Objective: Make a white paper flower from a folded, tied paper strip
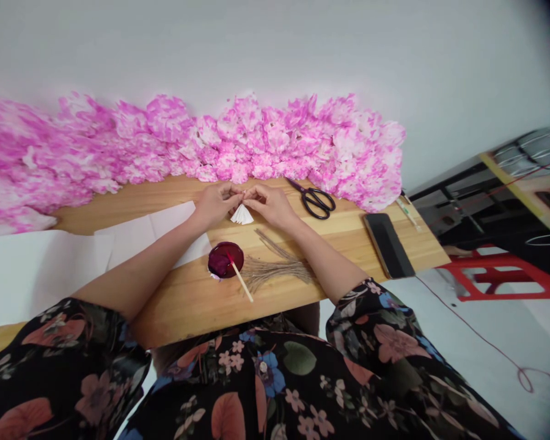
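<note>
My left hand (216, 203) and my right hand (271, 204) meet over the wooden table (348, 235), fingers pinched together at the top of a small white folded paper fan (242, 214). The fan's pleats spread downward toward me. Just in front of the hands sits a small round dish of dark red dye (225, 260) with a wooden stick (239, 278) resting in it. A bundle of thin brown wires (277, 266) lies beside the dish, under my right forearm.
A long heap of pink-and-white paper flowers (238, 143) lines the wall at the back. Black scissors (315, 200) and a dark phone (388, 244) lie to the right. White paper sheets (50, 269) cover the left. A red stool (499, 275) stands past the table's right edge.
</note>
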`<state>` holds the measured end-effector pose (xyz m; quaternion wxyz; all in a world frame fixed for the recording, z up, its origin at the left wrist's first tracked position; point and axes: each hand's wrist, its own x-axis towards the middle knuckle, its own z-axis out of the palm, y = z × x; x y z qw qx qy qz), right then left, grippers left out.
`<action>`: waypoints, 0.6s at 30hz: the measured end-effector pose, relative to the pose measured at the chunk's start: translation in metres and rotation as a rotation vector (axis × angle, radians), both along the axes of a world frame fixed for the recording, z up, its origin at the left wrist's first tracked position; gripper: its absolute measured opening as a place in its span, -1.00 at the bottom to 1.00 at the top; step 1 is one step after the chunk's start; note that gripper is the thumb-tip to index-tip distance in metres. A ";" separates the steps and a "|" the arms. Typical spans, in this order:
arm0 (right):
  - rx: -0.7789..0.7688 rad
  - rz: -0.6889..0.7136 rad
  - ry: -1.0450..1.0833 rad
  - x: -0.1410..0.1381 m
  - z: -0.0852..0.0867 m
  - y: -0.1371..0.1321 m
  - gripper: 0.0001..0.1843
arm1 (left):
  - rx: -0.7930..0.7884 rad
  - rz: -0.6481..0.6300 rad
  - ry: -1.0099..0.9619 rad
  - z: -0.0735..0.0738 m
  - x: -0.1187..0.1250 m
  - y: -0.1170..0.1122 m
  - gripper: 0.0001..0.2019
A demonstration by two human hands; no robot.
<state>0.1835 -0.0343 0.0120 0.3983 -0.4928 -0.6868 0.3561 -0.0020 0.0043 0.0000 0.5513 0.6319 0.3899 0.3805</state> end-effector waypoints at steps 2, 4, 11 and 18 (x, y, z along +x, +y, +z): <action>-0.018 -0.002 0.001 0.000 0.000 0.000 -0.83 | -0.009 -0.009 -0.018 0.000 0.000 0.001 -0.76; -0.023 -0.008 0.002 0.000 0.001 0.000 -0.84 | -0.015 -0.015 -0.032 0.000 0.000 0.001 -0.78; 0.001 -0.016 0.053 0.002 -0.001 0.001 -0.78 | -0.062 0.012 -0.056 0.004 0.002 -0.001 -0.80; -0.041 -0.038 0.116 0.001 -0.005 0.002 -0.78 | -0.064 0.015 -0.048 0.006 0.002 -0.002 -0.82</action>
